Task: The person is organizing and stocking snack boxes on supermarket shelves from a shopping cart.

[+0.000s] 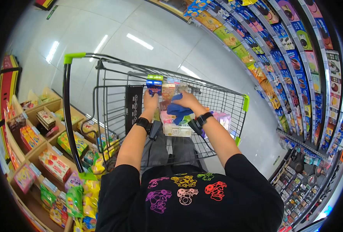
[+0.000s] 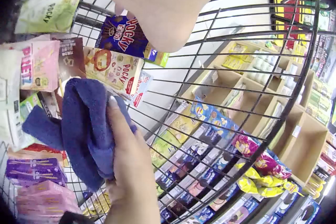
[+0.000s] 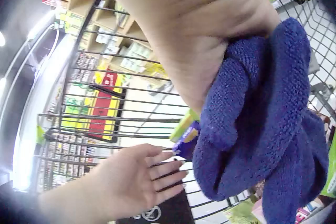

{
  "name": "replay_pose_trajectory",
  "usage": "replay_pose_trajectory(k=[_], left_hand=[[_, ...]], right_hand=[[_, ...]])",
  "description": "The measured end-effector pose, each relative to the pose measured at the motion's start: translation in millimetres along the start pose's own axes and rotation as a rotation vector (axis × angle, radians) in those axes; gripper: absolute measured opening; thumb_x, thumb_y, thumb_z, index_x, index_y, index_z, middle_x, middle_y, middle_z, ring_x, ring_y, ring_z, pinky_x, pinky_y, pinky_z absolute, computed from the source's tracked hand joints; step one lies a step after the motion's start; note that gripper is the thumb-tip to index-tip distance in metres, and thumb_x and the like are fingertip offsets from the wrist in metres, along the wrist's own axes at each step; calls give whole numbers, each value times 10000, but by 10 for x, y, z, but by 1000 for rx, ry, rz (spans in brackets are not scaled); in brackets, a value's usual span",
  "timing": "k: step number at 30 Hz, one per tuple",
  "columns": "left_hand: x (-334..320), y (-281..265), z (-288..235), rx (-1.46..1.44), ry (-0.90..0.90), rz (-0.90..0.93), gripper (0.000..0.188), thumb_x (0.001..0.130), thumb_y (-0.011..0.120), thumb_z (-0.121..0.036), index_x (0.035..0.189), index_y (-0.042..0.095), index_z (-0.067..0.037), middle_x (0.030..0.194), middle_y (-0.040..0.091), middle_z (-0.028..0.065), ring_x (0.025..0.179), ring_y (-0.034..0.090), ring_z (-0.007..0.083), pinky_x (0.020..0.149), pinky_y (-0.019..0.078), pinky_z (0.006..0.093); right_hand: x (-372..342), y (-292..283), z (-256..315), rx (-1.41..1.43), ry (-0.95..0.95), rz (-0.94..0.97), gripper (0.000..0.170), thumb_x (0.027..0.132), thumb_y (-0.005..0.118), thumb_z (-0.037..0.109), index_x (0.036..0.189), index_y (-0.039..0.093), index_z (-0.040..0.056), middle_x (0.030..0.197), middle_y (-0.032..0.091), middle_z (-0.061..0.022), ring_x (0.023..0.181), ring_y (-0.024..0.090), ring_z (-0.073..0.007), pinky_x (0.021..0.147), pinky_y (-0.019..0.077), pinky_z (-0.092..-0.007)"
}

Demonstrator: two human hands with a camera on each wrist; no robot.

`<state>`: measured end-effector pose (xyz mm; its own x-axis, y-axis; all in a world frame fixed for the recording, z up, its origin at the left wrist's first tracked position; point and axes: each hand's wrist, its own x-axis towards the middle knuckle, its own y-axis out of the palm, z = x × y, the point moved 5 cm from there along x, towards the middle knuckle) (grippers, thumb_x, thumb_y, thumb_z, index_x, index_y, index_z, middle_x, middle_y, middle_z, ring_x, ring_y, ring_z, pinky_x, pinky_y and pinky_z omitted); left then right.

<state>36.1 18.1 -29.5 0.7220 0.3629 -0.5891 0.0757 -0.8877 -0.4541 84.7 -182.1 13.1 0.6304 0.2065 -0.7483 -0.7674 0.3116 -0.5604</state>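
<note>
My right hand [image 1: 188, 101] grips a bunched blue cloth [image 2: 86, 129] over the shopping cart's basket; folds of the cloth hang below the fingers. In the left wrist view, the thumb of that hand lies along the cloth. My left hand [image 3: 139, 176] has its fingers extended, palm facing the right wrist camera, with fingertips right at a dark blue Pocky pack [image 2: 121, 37]. That pack stands at the basket's far side. Near it are a cream Pocky box [image 2: 115, 69], a pink Pretz box [image 2: 39, 66] and a green Pocky pack [image 2: 47, 15].
The wire cart [image 1: 217, 91] stands before me, with purple and pink packs [image 2: 44, 198] also inside. Divided wooden bins [image 1: 26, 152] of snacks are on the left. Shelves [image 1: 291, 65] of cookie packs rise on the right, beyond the tiled floor [image 1: 113, 27].
</note>
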Motion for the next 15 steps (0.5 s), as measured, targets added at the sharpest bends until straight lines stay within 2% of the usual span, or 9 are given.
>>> replay_pose_trajectory(k=[2, 3, 4, 6, 9, 11, 12, 15], left_hand=[[-121, 146, -17, -29, 10, 267, 592, 735, 563, -291, 1219, 426, 21, 1225, 471, 245, 1150, 453, 345, 949, 353, 375], [619, -210, 60, 24, 17, 220, 587, 740, 557, -289, 1219, 425, 24, 1221, 473, 247, 1150, 452, 345, 949, 354, 372], [548, 136, 377, 8, -26, 269, 582, 745, 551, -286, 1219, 425, 27, 1217, 475, 249, 1151, 452, 345, 950, 354, 370], [571, 443, 381, -22, -15, 267, 566, 766, 532, -279, 1230, 417, 25, 1218, 474, 245, 1156, 444, 352, 955, 353, 367], [651, 675, 589, -40, -13, 309, 570, 776, 528, -294, 1245, 409, 8, 1219, 479, 230, 1154, 447, 345, 957, 354, 369], [657, 797, 724, -98, 35, 293, 528, 778, 542, -245, 1233, 419, -7, 1216, 484, 216, 1145, 455, 340, 946, 362, 370], [624, 813, 702, -109, 47, 302, 514, 777, 547, -227, 1228, 424, -13, 1214, 486, 212, 1142, 457, 340, 943, 365, 368], [498, 738, 540, -129, 121, 242, 465, 774, 562, -157, 1204, 441, -27, 1179, 510, 193, 1108, 480, 339, 924, 381, 372]], right_hand=[[-58, 117, -199, -31, 113, -54, 882, 575, 696, 515, 1281, 389, 85, 1008, 605, -218, 948, 583, -359, 827, 462, -380], [639, 161, 280, 47, 47, -69, 878, 575, 697, 512, 1278, 391, 83, 1012, 601, -225, 949, 582, -362, 827, 461, -382], [523, 269, 47, 62, 87, -49, 875, 575, 698, 510, 1274, 393, 81, 1016, 597, -232, 950, 581, -365, 827, 461, -384], [590, 268, -99, 115, 84, -90, 856, 579, 701, 500, 1261, 400, 80, 1018, 591, -244, 947, 578, -379, 834, 457, -389], [689, 412, -145, 235, 112, -86, 839, 581, 718, 461, 1253, 403, 68, 1058, 575, -241, 986, 565, -366, 862, 440, -374], [786, 536, -180, 299, 18, -186, 828, 583, 730, 429, 1244, 399, 55, 1091, 555, -244, 1018, 550, -354, 879, 427, -361], [814, 583, -207, 330, -30, -237, 823, 584, 736, 413, 1239, 397, 49, 1108, 545, -246, 1035, 542, -347, 887, 421, -354], [791, 650, -185, 384, 2, -202, 845, 580, 755, 359, 1242, 353, 21, 1158, 506, -239, 1072, 514, -331, 903, 405, -342]])
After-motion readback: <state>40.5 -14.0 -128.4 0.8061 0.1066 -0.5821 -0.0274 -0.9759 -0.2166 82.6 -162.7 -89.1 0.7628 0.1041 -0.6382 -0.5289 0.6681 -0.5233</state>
